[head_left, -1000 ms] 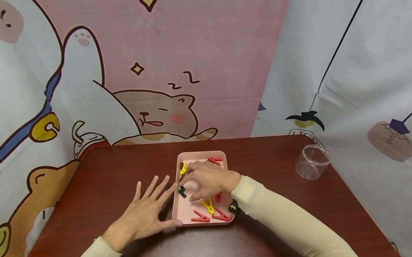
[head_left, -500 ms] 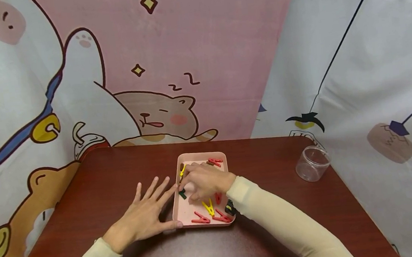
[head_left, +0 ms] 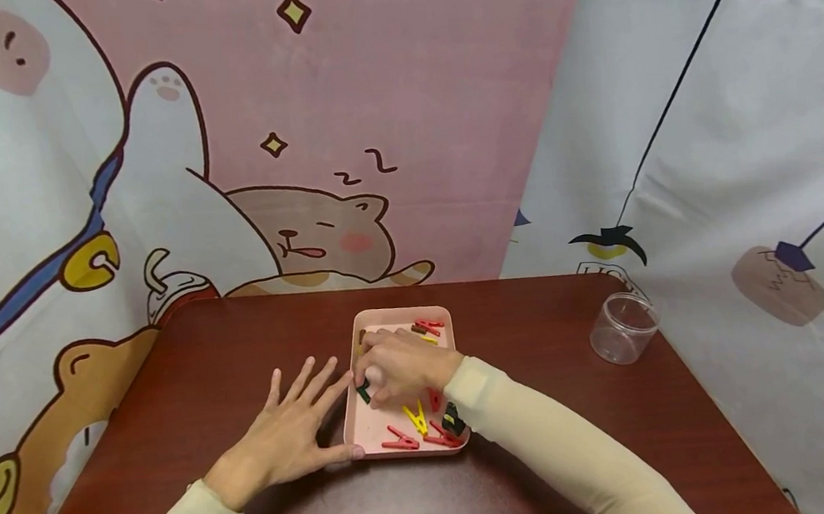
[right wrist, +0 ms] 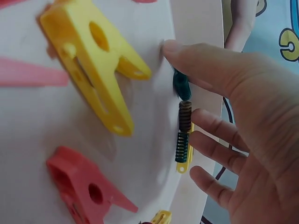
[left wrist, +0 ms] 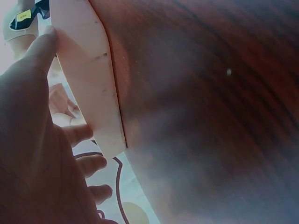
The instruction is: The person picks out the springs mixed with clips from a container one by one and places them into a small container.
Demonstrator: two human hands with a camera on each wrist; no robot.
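Observation:
On the table stands a pink tray (head_left: 351, 431) of small clips. My left hand (head_left: 290, 429) lies spread at its left side; in the left wrist view the thumb and a fingertip touch the rim. Inside, my right hand (head_left: 404, 367) hovers over the left wall, fingers loosely bent. The right wrist view shows the thumb beside a dark green piece (right wrist: 181, 85). Other fingertips touch or nearly touch brown and green ribbed pieces (right wrist: 183, 133) and a yellow clip by the wall. A yellow clip (head_left: 417, 417) and red clips (head_left: 401, 438) lie nearer me. The index fingertip is hidden.
A clear plastic jar (head_left: 623, 329) stands at the table's right side. Another red clip (head_left: 430, 324) and a brown piece lie at the tray's far right. A printed cartoon cloth (head_left: 443, 120) hangs behind the dark wooden table (head_left: 526, 337).
My right hand has shifted slightly left and now covers the yellow clip at the far left of the tray. A yellow piece at the far right has come into sight. The left hand stays put.

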